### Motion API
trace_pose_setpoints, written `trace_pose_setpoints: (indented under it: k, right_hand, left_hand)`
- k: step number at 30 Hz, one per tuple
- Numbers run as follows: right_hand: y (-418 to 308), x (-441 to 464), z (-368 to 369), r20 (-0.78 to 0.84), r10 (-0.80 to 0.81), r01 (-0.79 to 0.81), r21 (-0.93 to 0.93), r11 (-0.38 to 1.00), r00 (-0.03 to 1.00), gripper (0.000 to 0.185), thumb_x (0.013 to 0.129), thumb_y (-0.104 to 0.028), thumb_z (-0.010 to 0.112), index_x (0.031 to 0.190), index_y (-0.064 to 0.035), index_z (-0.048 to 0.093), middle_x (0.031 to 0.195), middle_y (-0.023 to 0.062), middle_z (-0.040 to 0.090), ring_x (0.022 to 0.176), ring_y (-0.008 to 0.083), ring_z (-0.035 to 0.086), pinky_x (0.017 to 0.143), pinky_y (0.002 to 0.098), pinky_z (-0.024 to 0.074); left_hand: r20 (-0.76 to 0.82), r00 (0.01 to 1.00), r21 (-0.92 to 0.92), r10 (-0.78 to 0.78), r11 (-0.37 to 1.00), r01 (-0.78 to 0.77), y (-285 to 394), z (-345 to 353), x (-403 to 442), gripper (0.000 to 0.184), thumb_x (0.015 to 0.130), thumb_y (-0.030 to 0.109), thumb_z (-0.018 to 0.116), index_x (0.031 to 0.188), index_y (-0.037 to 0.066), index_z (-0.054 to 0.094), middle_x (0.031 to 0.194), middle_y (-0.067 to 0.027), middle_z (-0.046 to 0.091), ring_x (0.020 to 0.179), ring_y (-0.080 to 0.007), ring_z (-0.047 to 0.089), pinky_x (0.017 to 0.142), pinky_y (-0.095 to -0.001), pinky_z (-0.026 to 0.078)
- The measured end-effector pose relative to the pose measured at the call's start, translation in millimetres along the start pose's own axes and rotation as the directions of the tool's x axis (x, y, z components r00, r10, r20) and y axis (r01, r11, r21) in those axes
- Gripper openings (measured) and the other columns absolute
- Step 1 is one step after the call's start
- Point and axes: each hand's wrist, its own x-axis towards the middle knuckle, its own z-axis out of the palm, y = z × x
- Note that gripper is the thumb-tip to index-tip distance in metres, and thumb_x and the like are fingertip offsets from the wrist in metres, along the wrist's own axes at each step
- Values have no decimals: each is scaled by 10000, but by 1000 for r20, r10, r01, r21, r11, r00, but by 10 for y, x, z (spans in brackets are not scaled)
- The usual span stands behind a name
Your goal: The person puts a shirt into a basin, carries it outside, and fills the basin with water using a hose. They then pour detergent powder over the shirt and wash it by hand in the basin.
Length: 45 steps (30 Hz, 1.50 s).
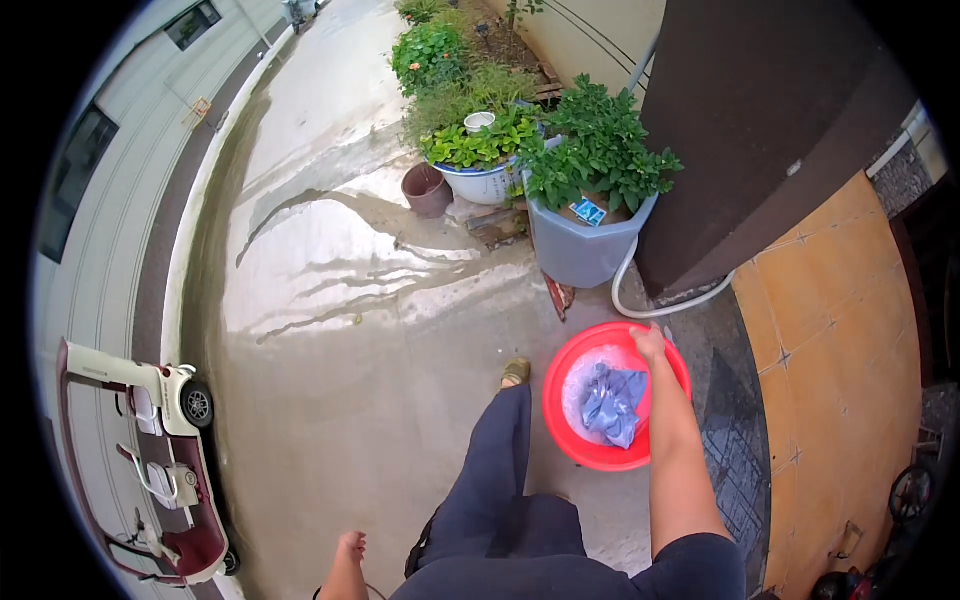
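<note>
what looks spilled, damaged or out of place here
Dark wet-looking streaks cross the pale concrete ground, perhaps spilled water; source unclear. A small blue-and-white packet lies oddly in the grey planter. The round red plastic basin, whose rim the right hand holds, looks undamaged.

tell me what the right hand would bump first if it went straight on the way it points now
The right hand is already at the red tub, on its rim; just past that, probably the white hose, though depth is unclear and it may lie lower.
</note>
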Motion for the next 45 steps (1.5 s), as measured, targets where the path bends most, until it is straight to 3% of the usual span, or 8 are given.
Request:
trace_pose_setpoints:
  k: [10,13,24,28,34,38,43,45]
  right_hand:
    - [737,2842,1883,-139,-9,24,106,994,990,688,785,-227,634,1316,103,346,1293,265,469,1198,370,463,1006,363,376]
    - [1050,3140,2128,-78,-124,145,413,899,989,542,788,-206,639,1224,71,476,1187,231,559,1088,327,544,945,361,419]
    - [1806,3355,1997,-520,-214,540,627,561,827,378,820,-168,616,1145,13,547,1051,126,620,931,177,572,837,319,459]
    - [293,2269,541,-498,24,106,230,967,867,254,811,-241,660,868,-1,600,655,102,571,620,183,539,603,364,449]
    - [-1452,1120,-917,-692,-98,177,43,983,715,252,854,-234,612,876,12,561,670,200,581,619,338,599,592,427,449]
    - [-1974,737,-1501,-761,-138,178,-30,984,633,274,863,-241,609,912,24,554,702,204,583,657,327,601,635,426,451]
    - [-2894,171,-1949,-836,-142,198,-41,979,530,287,877,-247,597,923,31,547,722,195,571,667,311,565,658,403,441]
    - [-3268,98,-2116,-837,-102,155,-20,988,538,276,888,-239,593,928,28,536,742,188,569,675,298,558,659,397,437]
  left_hand:
    - [153,691,196,706,664,-721,4075,678,-877,267,813,96,643,1062,7,607,1054,-75,619,945,-172,574,858,-309,455]
    - [269,611,422,745,479,-770,4386,977,-1101,287,826,185,649,1080,53,632,1050,-97,645,999,-187,594,893,-319,454]
    - [368,793,415,485,678,-607,4427,1109,-821,302,826,177,665,1094,44,621,1024,-77,649,973,-164,594,868,-304,467]
    - [441,790,368,426,717,-592,4499,1161,-880,287,825,154,664,1085,41,619,1000,-73,647,927,-152,597,845,-297,475]
    - [733,430,216,527,419,-882,5362,2095,-2056,325,861,198,622,1134,26,590,1056,-78,649,955,-151,598,850,-297,470]
    - [854,-21,-43,520,30,-999,5974,2918,-3519,330,915,181,566,1195,8,536,1106,-74,616,987,-146,588,882,-298,466]
    - [852,-331,-390,406,69,-918,6483,3707,-5470,443,938,351,525,1202,-5,532,1119,-102,618,1035,-174,581,916,-338,452]
    - [945,-278,-327,172,480,-814,6712,4174,-6050,783,889,582,481,1317,-68,389,1235,-221,531,1175,-292,505,1015,-407,378]
